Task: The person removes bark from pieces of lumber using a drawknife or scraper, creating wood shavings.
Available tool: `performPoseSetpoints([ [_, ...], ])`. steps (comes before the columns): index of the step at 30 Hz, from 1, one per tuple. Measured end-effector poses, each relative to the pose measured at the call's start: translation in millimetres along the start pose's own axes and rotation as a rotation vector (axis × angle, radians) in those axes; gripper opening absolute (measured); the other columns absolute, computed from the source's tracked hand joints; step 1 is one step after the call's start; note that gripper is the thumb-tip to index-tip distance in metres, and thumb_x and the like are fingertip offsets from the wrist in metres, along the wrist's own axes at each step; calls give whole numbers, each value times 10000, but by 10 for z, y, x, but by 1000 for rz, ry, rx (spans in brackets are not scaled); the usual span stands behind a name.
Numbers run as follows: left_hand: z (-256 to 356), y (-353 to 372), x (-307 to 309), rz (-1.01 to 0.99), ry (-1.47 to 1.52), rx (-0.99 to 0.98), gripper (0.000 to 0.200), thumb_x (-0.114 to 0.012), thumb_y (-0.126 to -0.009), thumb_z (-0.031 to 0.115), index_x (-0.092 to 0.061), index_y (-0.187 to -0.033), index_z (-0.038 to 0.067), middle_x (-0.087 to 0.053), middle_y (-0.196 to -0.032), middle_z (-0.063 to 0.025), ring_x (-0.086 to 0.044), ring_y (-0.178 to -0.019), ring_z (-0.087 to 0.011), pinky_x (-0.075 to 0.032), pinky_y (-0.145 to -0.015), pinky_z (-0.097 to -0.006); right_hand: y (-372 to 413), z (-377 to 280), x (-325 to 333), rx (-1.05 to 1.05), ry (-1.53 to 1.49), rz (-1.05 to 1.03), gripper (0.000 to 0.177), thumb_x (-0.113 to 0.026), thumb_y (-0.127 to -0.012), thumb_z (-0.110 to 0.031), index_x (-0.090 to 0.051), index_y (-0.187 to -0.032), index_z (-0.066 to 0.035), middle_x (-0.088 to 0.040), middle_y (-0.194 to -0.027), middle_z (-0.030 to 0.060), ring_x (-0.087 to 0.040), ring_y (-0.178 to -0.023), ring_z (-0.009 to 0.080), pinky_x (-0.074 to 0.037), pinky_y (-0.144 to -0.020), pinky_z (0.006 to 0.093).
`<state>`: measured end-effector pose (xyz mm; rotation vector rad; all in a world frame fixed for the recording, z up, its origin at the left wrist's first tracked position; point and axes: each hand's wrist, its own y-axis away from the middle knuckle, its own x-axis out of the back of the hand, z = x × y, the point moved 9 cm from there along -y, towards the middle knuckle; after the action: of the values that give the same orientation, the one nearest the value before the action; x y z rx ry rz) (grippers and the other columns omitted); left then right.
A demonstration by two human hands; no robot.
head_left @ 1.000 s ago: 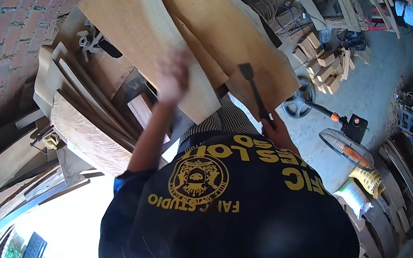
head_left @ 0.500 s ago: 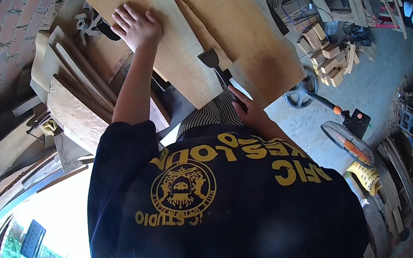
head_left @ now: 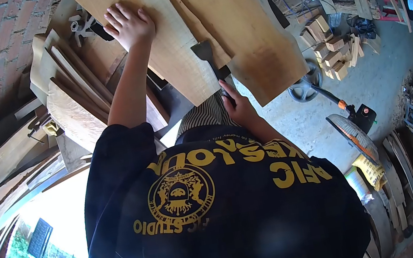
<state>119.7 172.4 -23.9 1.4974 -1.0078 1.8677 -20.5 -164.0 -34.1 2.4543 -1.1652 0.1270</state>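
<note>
My left hand (head_left: 131, 26) lies flat, fingers spread, on a pale wooden board (head_left: 165, 43). My right hand (head_left: 238, 104) is closed round the handle of a putty knife (head_left: 203, 51), with the index finger stretched along it. The wide dark blade points away from my body and overlaps the board's right edge near its close end. Between this board and a broader wooden slab (head_left: 251, 39) on the right lies a narrow wood strip (head_left: 203, 28) with an uneven edge. The blade sits right beside the strip's lower end.
Planks (head_left: 80, 73) lean at the left by a brick wall (head_left: 2, 48). Cut wood blocks (head_left: 330, 51) are piled on the floor to the right. A standing fan (head_left: 352, 137) is near my right side, its round base (head_left: 305, 85) close to the slab.
The putty knife and my right hand have moved slightly up and left in view, with the index finger now extended along the handle. The whole scene has shifted a little; my left hand stays flat.
</note>
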Motion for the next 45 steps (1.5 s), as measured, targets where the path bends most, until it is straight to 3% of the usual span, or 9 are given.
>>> performPoseSetpoints([
  [19,3,-27,-9,22,-28,8,676,-297,-936,414,-197,-1471,11,-162,-1537,-213,-77,-1441,-357,-40,-1137,-544,-58,-208,132,48,-9,40,462,-504,-945,-139,-412,-1396,-94,-513,-1325,201,-544,-1178,339,-453,-926,353],
  [21,12,-23,-18,-10,-31,13,677,-299,-936,414,-198,-1471,13,-164,-1537,-210,-77,-1441,-356,-39,-1137,-545,-61,-461,233,285,129,114,458,-482,-961,-134,-401,-1411,-121,-646,-1101,180,-675,-910,281,-513,-775,321],
  [22,16,-21,-22,-8,-24,14,677,-299,-936,414,-198,-1471,13,-164,-1537,-210,-77,-1441,-356,-39,-1137,-545,-45,-507,273,286,136,116,458,-482,-961,-134,-401,-1411,-121,-646,-1101,180,-675,-910,281,-513,-775,321],
  [24,7,-26,-22,2,14,30,679,-299,-935,419,-201,-1470,12,-166,-1537,-208,-76,-1441,-356,-38,-1137,-545,23,-119,72,-337,-332,-187,473,-463,-977,-130,-367,-1438,-165,-599,-752,107,-589,-549,171,-493,-551,286],
  [27,20,-30,-25,19,34,44,667,-294,-939,412,-206,-1470,17,-167,-1537,-210,-75,-1441,-357,-40,-1133,-554,25,-266,75,-353,-513,-161,485,-429,-998,-168,-310,-1465,-229,-440,-598,43,-418,-414,107,-412,-425,261],
  [34,165,21,80,-88,-72,-3,624,-307,-953,422,-232,-1480,98,-146,-1550,-177,-69,-1444,-343,-5,-1121,-596,36,-446,164,-547,-980,-148,464,-370,-1020,-253,-268,-1470,-293,-484,-616,54,-467,-449,123,-442,-440,276],
  [36,669,295,114,-313,-111,-522,631,-358,-943,477,-252,-1475,155,-178,-1552,-115,-77,-1449,-304,3,-1132,-582,46,-388,217,-495,-823,-135,466,-382,-1018,-242,-273,-1468,-293,-491,-621,56,-472,-455,125,-449,-445,277],
  [38,891,662,82,-336,104,-776,606,-499,-889,503,-393,-1409,209,-272,-1522,-47,-85,-1451,-272,43,-1131,-581,89,-374,281,-508,-788,-116,466,-368,-1020,-238,-264,-1469,-304,-484,-625,63,-466,-463,128,-440,-450,269],
  [45,974,854,195,-343,362,-763,218,-665,-801,424,-722,-989,331,-568,-1286,104,-191,-1433,-247,8,-1141,-567,158,-272,458,-527,-710,-19,461,-374,-1019,-230,-281,-1464,-309,-501,-648,73,-460,-474,126,-441,-468,253],
])
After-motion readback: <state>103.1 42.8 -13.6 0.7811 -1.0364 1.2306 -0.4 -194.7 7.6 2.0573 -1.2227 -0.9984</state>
